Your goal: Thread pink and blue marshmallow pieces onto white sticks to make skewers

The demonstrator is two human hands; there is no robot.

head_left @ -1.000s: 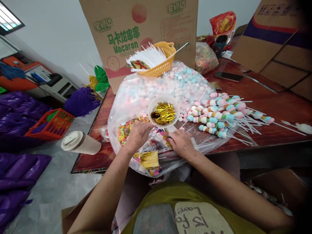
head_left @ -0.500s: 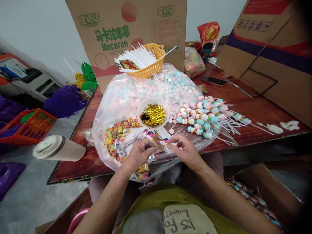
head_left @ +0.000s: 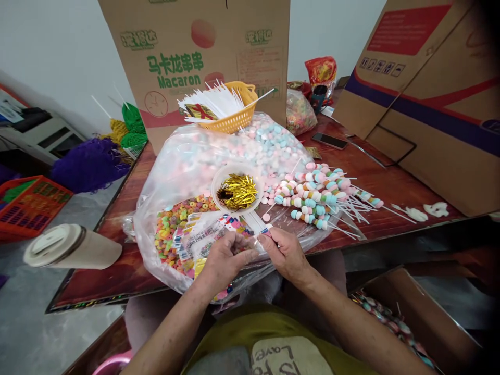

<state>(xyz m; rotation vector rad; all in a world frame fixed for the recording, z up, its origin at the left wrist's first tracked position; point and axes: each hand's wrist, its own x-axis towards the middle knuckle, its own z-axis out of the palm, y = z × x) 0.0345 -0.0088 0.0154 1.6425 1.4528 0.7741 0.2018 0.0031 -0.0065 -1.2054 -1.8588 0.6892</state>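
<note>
My left hand (head_left: 225,256) and my right hand (head_left: 284,253) are close together over the near edge of a big clear plastic bag (head_left: 146,219). Their fingertips pinch a small clear plastic packet (head_left: 255,244) with coloured print, mostly hidden by the fingers. More printed plastic packets (head_left: 213,234) lie to the left, under and beyond my left hand, on ring-shaped candies (head_left: 169,229). Just beyond the hands, a round translucent tub (head_left: 215,182) holds gold tinsel ties (head_left: 239,190). Candy skewers (head_left: 320,192) on white sticks are heaped to the right.
A yellow basket (head_left: 230,124) of white sticks stands behind, before a cardboard box (head_left: 175,104). Another carton (head_left: 429,104) and a phone (head_left: 329,140) are at the right. A lidded cup (head_left: 94,251) rests at the table's left edge. Below right, an open box (head_left: 425,307) contains wrapped skewers.
My hands have drawn closer together, and the right fingers now curl more over the packet. The whole view has shifted slightly, with the tabletop things appearing further left and lower.
</note>
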